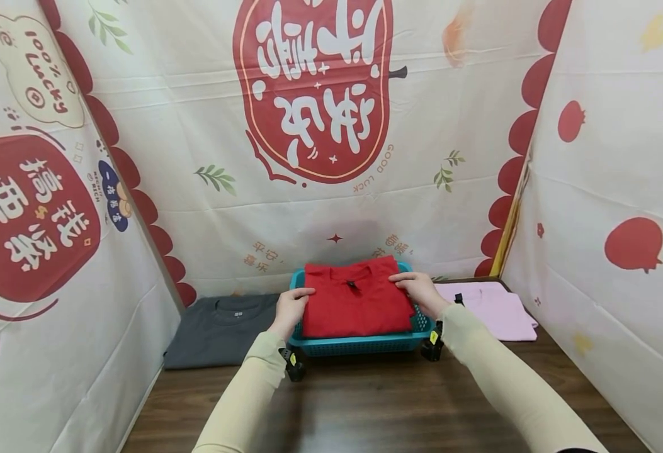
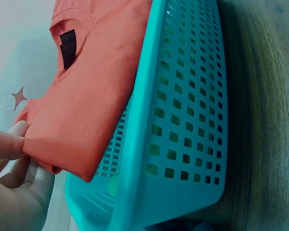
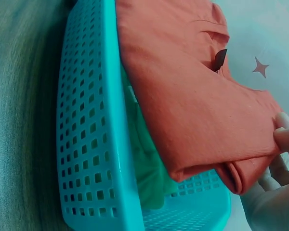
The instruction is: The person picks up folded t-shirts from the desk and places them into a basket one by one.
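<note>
A folded red T-shirt (image 1: 359,308) lies over the teal plastic basket (image 1: 359,346), its neckline and dark label toward the back wall. On its left side edge my left hand (image 1: 290,309) pinches the cloth between thumb and fingers. My right hand (image 1: 420,292) grips the opposite edge the same way, and the folded layers show in the right wrist view. Below the red shirt, a green cloth (image 3: 151,178) lies inside the basket. The basket's perforated side (image 2: 188,120) faces the front of the table.
A folded dark grey T-shirt (image 1: 218,333) lies left of the basket on the brown wooden table (image 1: 359,402). To the right is a folded pink garment (image 1: 492,311). Printed white cloth walls (image 1: 195,220) enclose the table at the back and both sides.
</note>
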Motion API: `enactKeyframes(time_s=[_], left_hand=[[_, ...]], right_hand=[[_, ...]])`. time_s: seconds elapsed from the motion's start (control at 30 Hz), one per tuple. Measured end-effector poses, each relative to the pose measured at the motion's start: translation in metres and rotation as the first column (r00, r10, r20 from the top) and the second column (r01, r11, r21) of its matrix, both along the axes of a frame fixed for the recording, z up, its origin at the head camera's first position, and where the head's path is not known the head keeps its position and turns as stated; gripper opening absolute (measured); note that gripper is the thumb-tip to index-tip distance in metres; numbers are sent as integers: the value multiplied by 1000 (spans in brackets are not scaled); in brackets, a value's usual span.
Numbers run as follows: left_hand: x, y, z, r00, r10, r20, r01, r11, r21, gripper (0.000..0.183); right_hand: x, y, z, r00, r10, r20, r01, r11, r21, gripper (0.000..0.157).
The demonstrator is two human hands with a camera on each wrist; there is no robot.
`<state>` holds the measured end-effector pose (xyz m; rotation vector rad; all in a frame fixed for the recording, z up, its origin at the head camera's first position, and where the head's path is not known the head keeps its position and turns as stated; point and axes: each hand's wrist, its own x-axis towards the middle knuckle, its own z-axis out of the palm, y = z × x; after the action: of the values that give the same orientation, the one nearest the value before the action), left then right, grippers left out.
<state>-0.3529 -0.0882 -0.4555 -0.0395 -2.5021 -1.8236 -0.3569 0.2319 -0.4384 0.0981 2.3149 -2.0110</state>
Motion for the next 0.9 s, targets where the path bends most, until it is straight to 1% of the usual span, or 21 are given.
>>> enactKeyframes(time_s=[0.1,0.17,0.3,0.4,0.5,0.63,0.9], left_hand=[[0,0,0,1000,3,5,-3,1000,-2,29],[0,0,-1,1000,-5,11,5,1000,-4,29],[0,0,-2,999,-44,28,44,999,5,31],[0,2,-4,996,-77,39,77,997,6,33],[0,2,-6,994,-101,48,100,995,6,34],[1,4,-9,991,-120,59,120,993,6,36],[1,7,-12,989,-134,67,135,991,-10,37]], right_hand=[[0,-1,1,1000,22,11,-22,1000,7,34],[0,-1,2,999,28,18,-28,999,18,35],[-1,-4,2,997,69,44,-70,997,28,38],[-1,-6,2,991,118,67,-120,992,27,42],[-1,-7,0,986,145,88,-148,989,27,46],[-1,-7,-2,982,150,116,-154,988,31,50],[5,-6,-1,981,162,111,-167,985,40,57]])
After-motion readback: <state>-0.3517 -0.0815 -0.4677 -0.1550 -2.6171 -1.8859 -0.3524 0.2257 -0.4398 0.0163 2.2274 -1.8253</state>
